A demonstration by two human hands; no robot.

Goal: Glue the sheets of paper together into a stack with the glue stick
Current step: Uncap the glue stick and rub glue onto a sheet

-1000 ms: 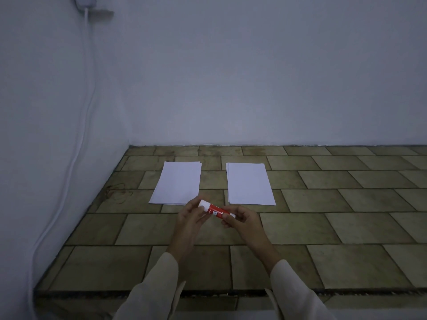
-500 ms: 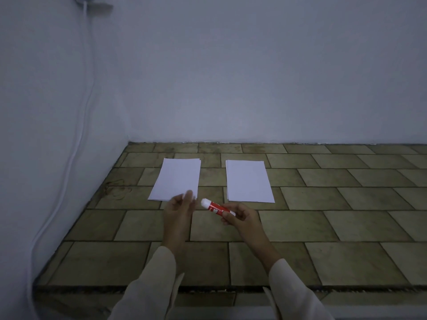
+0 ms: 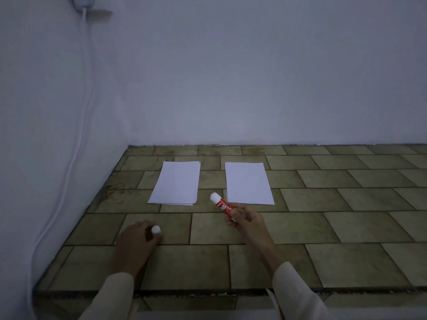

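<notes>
Two small piles of white paper lie side by side on the tiled surface: the left pile (image 3: pixel 176 182) and the right pile (image 3: pixel 248 183). My right hand (image 3: pixel 246 221) holds a red glue stick (image 3: pixel 221 203) by its lower end, its uncapped white tip pointing up and left between the two piles, above the tiles. My left hand (image 3: pixel 135 239) rests low on the tiles at the near left, fingertips around the white cap (image 3: pixel 156 229), which sits at the surface.
The tiled surface (image 3: pixel 323 227) meets white walls behind and on the left. A white cable (image 3: pixel 78 135) hangs down the left wall from a plug at the top. The surface's front edge (image 3: pixel 208 293) runs just above my sleeves.
The cap has come off the glue stick. My left hand has carried it down and to the left onto the tiles, while my right hand has kept the stick near the right pile.
</notes>
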